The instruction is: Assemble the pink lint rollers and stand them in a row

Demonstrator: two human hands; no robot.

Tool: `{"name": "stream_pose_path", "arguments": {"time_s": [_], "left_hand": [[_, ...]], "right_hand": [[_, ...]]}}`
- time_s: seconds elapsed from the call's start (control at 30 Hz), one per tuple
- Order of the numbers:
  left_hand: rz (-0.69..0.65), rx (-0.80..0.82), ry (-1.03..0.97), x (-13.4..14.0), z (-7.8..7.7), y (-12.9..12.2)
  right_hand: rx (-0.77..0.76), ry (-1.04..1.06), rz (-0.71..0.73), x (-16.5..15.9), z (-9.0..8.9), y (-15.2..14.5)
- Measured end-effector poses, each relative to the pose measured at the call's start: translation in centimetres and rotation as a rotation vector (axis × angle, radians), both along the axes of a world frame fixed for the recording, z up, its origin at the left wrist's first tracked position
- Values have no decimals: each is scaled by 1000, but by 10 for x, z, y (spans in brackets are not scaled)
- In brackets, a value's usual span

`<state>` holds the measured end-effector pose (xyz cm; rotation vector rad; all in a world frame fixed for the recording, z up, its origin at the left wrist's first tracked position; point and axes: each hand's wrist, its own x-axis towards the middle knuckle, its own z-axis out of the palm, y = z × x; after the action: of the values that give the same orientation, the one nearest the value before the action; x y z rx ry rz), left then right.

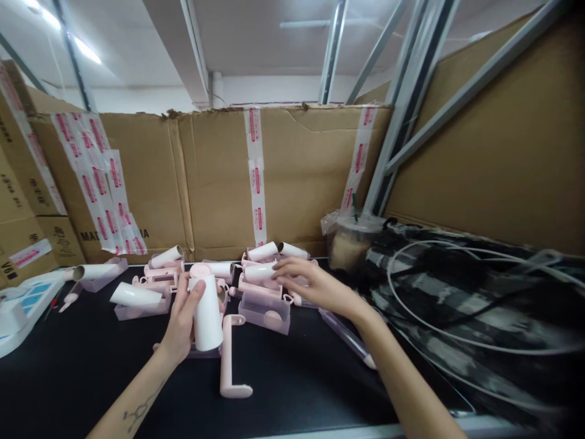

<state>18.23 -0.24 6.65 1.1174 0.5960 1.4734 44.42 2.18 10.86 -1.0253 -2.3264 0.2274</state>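
My left hand is wrapped round a white lint roller tube, which stands nearly upright with a pink cap at its top. Farther back, my right hand reaches over the pile with its fingers stretched out. Its fingertips are at the end of another white roll lying on pink parts; whether they touch it I cannot tell. Below that roll lies a translucent pinkish case. A pink bracket-shaped handle rests on the black table in front of my left hand.
More rolls in clear cases, such as a white roll, lie to the left. A clear tube-like part lies under my right forearm. A drink cup, a camouflage bundle and a white cable crowd the right. Cardboard walls the back.
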Motion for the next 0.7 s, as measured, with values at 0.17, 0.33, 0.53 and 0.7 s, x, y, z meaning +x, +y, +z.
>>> {"name": "stream_pose_path", "arguments": {"time_s": [0.17, 0.33, 0.53, 0.7], "left_hand": [[62, -64, -6, 1, 0, 4], [-56, -4, 113, 2, -7, 5], [-168, 19, 371, 8, -16, 4], [-169, 12, 302, 10, -11, 1]], "right_hand": [[-22, 250, -249, 20, -4, -35], [-254, 511, 8, -38, -20, -19], [-291, 644, 145, -104, -21, -4], [-204, 722, 110, -96, -22, -19]]}}
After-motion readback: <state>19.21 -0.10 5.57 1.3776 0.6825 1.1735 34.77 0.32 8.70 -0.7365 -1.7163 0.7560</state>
